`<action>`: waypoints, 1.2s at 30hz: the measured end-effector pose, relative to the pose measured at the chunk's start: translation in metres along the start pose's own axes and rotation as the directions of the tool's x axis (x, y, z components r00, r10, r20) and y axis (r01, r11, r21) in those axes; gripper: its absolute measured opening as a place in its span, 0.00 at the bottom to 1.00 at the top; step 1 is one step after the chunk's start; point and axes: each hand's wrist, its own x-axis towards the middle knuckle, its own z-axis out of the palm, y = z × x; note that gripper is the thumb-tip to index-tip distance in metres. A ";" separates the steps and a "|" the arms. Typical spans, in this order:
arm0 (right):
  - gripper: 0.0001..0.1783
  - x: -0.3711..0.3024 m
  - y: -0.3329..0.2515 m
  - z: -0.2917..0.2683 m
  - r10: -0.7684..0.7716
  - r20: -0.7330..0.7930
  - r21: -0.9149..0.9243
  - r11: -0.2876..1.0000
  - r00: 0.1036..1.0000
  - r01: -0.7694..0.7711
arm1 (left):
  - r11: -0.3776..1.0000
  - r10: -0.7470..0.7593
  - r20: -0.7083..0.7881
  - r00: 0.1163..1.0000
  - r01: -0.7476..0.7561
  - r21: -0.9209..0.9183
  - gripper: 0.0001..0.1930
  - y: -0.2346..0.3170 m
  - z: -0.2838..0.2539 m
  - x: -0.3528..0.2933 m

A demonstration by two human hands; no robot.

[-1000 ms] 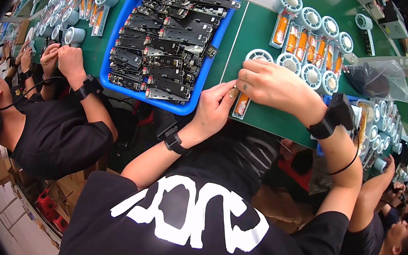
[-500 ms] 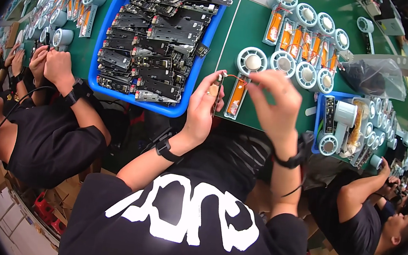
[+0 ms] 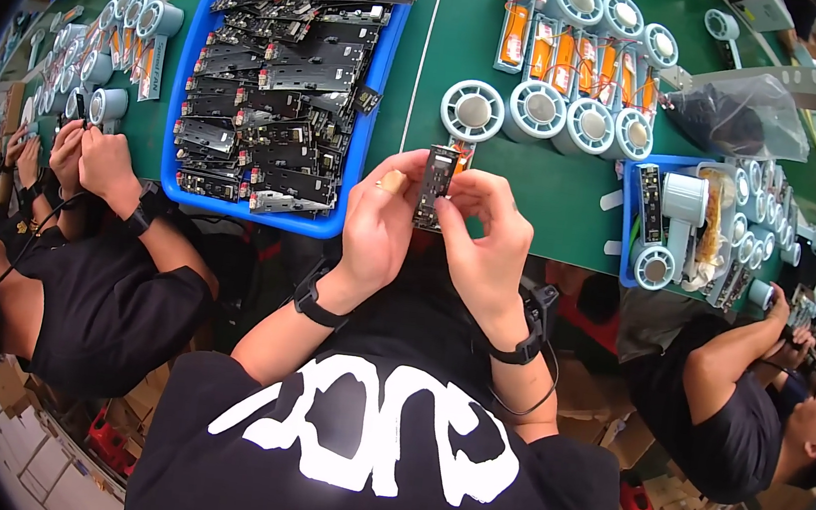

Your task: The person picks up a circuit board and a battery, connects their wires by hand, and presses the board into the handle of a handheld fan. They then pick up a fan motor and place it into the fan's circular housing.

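1. Co-worker's hands point(image 3: 87, 153) at the far left edge of the green bench point(image 3: 556, 196), held close together over a small part that is too small to make out; a dark wristband sits on the nearer wrist.
2. Blue tray point(image 3: 370, 100) next along, heaped with dark circuit boards point(image 3: 276, 89); its front rim reaches the bench edge, just beside the person's own left hand.
3. Left hand point(image 3: 382, 222) raised in front of the chest, fingers curled and pinching the left edge of a narrow dark circuit board point(image 3: 434, 185); a black wrist strap circles the wrist below.
4. Narrow dark circuit board held upright between both hands, above the near bench edge and just below a row of round white spools point(image 3: 535, 113).
5. Right hand point(image 3: 485, 244) closed on the board's right edge, thumb and fingertips touching it; a black band with a thin cord hangs from this wrist.
6. Smaller blue tray point(image 3: 632, 215) to the right, holding a white cylindrical part and a dark strip; well apart from the hands.
7. Another co-worker point(image 3: 734, 393) in a dark shirt at the far right, arm reaching up to the bench.
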 end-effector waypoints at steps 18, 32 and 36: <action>0.26 0.004 0.011 -0.050 0.161 0.462 0.563 0.707 0.872 -0.428 | 0.230 0.414 0.209 0.886 -0.324 0.918 0.14 -0.022 0.008 0.026; 0.36 0.007 0.010 -0.051 0.206 0.523 0.557 0.651 0.827 -0.515 | 0.241 0.529 0.181 0.829 -0.351 0.905 0.14 -0.027 0.006 0.026; 0.34 0.005 0.009 -0.051 0.159 0.510 0.482 0.761 0.846 -0.434 | 0.152 0.539 0.322 0.778 -0.467 0.871 0.17 -0.027 0.000 0.026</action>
